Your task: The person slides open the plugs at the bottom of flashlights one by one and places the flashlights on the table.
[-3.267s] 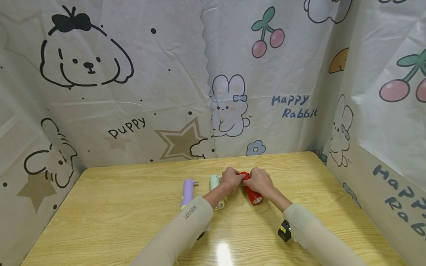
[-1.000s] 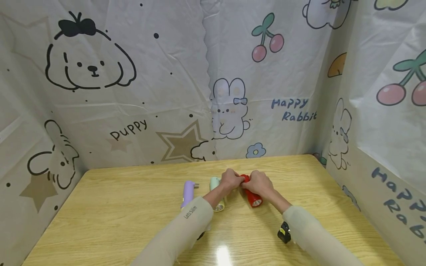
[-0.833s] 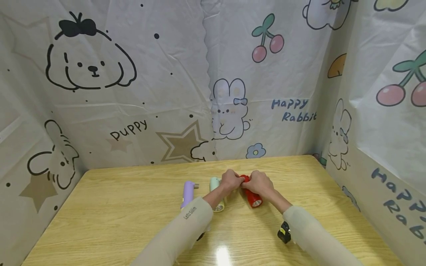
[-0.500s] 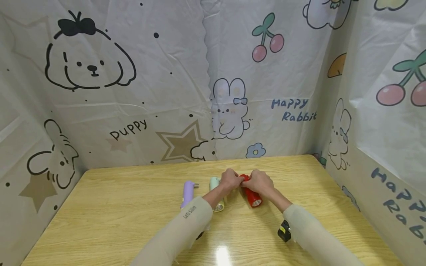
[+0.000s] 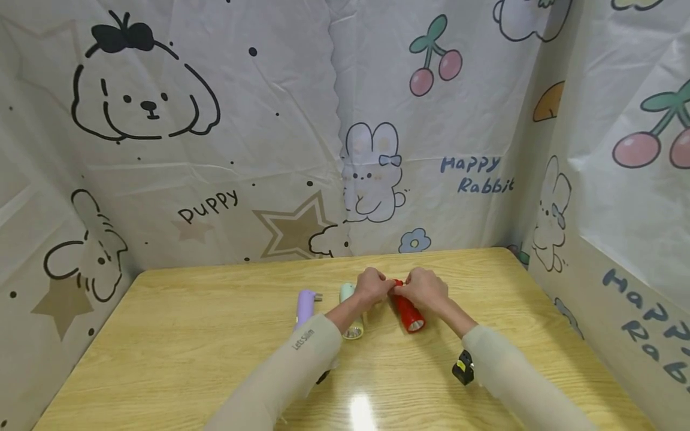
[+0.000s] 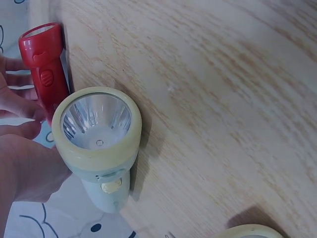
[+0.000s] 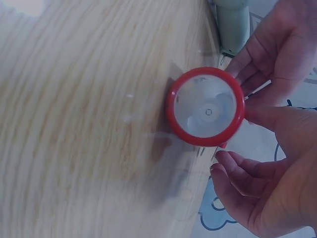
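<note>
A red flashlight [image 5: 408, 314] lies on the table with its lens toward me; its lens rim [image 7: 177, 125] fills the middle of the right wrist view. My left hand [image 5: 372, 286] pinches its tail end. My right hand [image 5: 427, 289] holds the same end, thumb across the tail and fingers curled at its right side, where a small metallic bit shows. A mint-green flashlight with a cream head [image 6: 94, 158] lies just left, partly behind my left wrist. Farther left is a purple flashlight [image 5: 305, 305] with plug prongs sticking out, its front end behind my left sleeve.
The wooden table [image 5: 215, 335] ends at a printed cloth backdrop [image 5: 280, 120] behind, with more cloth along both sides. A black device [image 5: 463, 368] sits at my right wrist.
My right hand has shifted slightly right on the tail, uncovering more of the red body and a small metallic bit. The green and purple flashlights stay in place.
</note>
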A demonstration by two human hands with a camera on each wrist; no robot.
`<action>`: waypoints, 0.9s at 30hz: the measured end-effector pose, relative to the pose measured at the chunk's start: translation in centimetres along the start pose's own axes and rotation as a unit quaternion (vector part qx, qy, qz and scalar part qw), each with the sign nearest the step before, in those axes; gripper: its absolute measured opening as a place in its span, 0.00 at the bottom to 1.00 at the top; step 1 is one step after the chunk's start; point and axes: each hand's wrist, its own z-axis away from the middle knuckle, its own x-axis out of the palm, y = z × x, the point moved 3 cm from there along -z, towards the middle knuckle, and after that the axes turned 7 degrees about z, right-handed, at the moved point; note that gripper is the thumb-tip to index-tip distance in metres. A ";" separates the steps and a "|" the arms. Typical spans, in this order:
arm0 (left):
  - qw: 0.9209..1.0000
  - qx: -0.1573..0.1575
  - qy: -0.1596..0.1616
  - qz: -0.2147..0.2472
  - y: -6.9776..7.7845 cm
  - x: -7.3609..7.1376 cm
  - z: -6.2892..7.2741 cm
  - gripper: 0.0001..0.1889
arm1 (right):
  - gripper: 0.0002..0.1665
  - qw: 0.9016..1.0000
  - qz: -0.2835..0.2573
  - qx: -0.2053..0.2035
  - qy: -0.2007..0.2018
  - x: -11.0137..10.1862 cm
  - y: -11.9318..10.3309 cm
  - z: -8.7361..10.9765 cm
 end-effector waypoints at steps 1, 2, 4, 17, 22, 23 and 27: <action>1.000 -0.003 0.001 0.004 0.0 -0.1 0.0 0.10 | 0.33 1.000 0.003 0.003 0.001 -0.1 0.0 0.0; 1.000 -0.003 0.005 0.008 0.1 -0.2 0.0 0.12 | 0.32 1.000 0.006 0.006 0.003 -0.2 -0.1 0.0; 1.000 0.001 0.014 0.009 0.1 -0.5 0.1 0.18 | 0.29 1.000 0.012 0.008 0.013 -0.4 -0.2 -0.1; 0.996 0.058 0.034 0.062 0.2 -2.5 -0.6 0.19 | 0.21 0.999 -0.007 -0.022 0.032 -1.8 -0.5 -0.7; 0.996 0.059 0.040 0.062 -0.1 -3.6 -1.0 0.20 | 0.26 0.999 -0.014 -0.028 0.035 -2.0 -0.6 -0.8; 0.996 0.060 0.038 0.062 -0.2 -3.8 -1.1 0.20 | 0.26 0.999 -0.018 -0.029 0.036 -2.1 -0.6 -0.8; 0.995 0.071 0.032 0.061 -0.3 -4.8 -1.2 0.20 | 0.26 0.998 -0.027 -0.041 0.040 -2.3 -0.8 -1.1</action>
